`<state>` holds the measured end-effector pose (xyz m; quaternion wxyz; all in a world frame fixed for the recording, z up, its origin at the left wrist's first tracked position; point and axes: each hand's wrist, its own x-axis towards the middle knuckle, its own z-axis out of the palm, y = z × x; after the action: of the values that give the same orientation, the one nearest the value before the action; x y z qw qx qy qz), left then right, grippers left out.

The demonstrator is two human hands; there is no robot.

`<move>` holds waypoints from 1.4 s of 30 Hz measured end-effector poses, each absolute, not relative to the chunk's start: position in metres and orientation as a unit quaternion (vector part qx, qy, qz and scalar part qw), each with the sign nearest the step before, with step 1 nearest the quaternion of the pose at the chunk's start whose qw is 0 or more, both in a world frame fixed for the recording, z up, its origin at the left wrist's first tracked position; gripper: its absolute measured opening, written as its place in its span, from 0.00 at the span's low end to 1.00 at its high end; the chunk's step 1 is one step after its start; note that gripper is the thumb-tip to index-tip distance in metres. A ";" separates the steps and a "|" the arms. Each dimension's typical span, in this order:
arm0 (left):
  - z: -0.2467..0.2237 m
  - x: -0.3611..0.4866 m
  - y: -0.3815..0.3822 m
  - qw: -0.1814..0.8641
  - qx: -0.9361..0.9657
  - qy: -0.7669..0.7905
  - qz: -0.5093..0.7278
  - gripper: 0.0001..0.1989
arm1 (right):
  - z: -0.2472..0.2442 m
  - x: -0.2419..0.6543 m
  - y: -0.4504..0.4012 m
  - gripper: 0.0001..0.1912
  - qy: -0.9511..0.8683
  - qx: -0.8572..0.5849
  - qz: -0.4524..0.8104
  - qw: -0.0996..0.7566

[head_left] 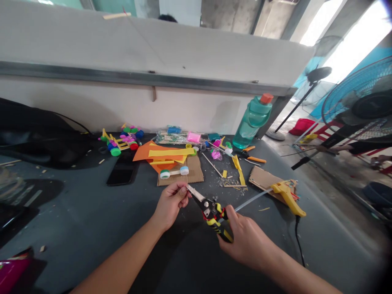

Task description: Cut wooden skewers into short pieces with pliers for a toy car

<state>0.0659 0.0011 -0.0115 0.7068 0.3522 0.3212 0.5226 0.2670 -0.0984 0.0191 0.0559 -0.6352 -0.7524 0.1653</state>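
Observation:
My left hand (170, 205) pinches the end of a pale flat craft stick (196, 193), whose far end sits in the jaws of black-and-yellow snips (212, 214). My right hand (248, 241) grips the snips' handles. Just above that hand, a yellow hot glue gun (288, 199) rests on a cardboard piece (266, 183), with a clear glue stick (251, 200) reaching towards my hands. Beyond my left hand lies a wheel-and-axle piece made from bottle caps (174, 172).
Orange and yellow paper (153, 153), a black phone (122, 170), a bottle-cap toy car (120, 142), orange-handled pliers (252, 157) and a green water bottle (251, 122) share the dark table (76, 216). Scraps lie scattered around. A wall stands behind; fans stand at right.

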 end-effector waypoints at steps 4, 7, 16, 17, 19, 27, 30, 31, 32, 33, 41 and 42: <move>-0.012 0.065 0.002 0.704 0.360 0.321 0.521 0.12 | 0.019 0.267 -0.099 0.21 -0.751 -0.636 0.168 0.053; -0.013 0.065 0.002 0.703 0.367 0.319 0.519 0.12 | 0.020 0.267 -0.100 0.21 -0.749 -0.639 0.169 0.041; -0.011 0.065 0.004 0.704 0.377 0.331 0.503 0.12 | 0.019 0.265 -0.099 0.16 -0.728 -0.655 0.194 0.056; -0.010 0.065 0.003 0.704 0.376 0.333 0.502 0.12 | 0.019 0.265 -0.098 0.16 -0.724 -0.657 0.202 0.060; -0.008 0.066 0.003 0.705 0.377 0.332 0.501 0.11 | 0.019 0.265 -0.096 0.15 -0.714 -0.661 0.217 0.077; -0.006 0.066 0.002 0.710 0.387 0.316 0.495 0.11 | 0.030 0.264 -0.092 0.15 -0.671 -0.661 0.310 0.124; -0.007 0.066 0.002 0.715 0.378 0.310 0.499 0.10 | 0.031 0.264 -0.094 0.16 -0.676 -0.651 0.321 0.123; -0.008 0.066 0.002 0.718 0.373 0.311 0.499 0.10 | 0.031 0.263 -0.094 0.17 -0.678 -0.649 0.323 0.121; -0.008 0.066 0.002 0.720 0.369 0.313 0.498 0.11 | 0.031 0.263 -0.095 0.17 -0.680 -0.648 0.323 0.120; -0.008 0.066 0.002 0.722 0.365 0.316 0.496 0.11 | 0.031 0.262 -0.095 0.17 -0.682 -0.646 0.322 0.119; -0.012 0.066 0.004 0.721 0.360 0.310 0.505 0.12 | 0.030 0.262 -0.096 0.17 -0.701 -0.631 0.315 0.105; -0.012 0.065 0.004 0.720 0.359 0.311 0.506 0.13 | 0.030 0.262 -0.096 0.17 -0.702 -0.631 0.315 0.103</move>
<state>0.0654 0.0043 -0.0122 0.7199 0.3594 0.3107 0.5060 0.2624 -0.0959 0.0298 0.1026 -0.6309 -0.7017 0.3147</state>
